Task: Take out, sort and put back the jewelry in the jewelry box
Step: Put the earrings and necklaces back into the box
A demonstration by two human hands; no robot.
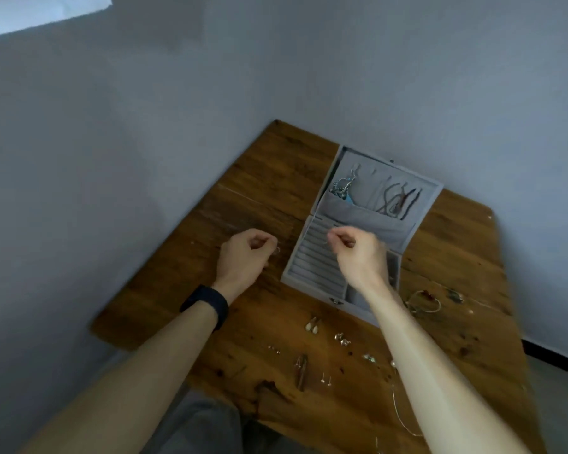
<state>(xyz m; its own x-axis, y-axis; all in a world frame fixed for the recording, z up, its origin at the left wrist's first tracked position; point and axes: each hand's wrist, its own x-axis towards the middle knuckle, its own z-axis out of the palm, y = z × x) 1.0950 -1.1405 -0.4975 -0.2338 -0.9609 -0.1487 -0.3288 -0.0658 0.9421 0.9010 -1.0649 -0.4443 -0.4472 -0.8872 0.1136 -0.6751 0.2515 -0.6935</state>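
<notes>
A grey velvet jewelry box (312, 257) lies open on a wooden table (250, 198). Its lid (368, 217) stands up and holds necklaces and cords (395, 201) in a pocket. My left hand (245, 253) hovers left of the box, fingers curled, pinching a small ring (277, 251). My right hand (358, 253) hovers over the box's ring rolls, thumb and finger pinched together on something too small to make out. Several earrings (312, 326) lie scattered on the table in front of the box.
A bangle (423, 301) and small pieces lie right of the box. A thin chain (399, 411) runs along the table's near right side. Grey walls close in behind the table; its left edge (184, 217) runs diagonally. A dark watch band sits on my left wrist.
</notes>
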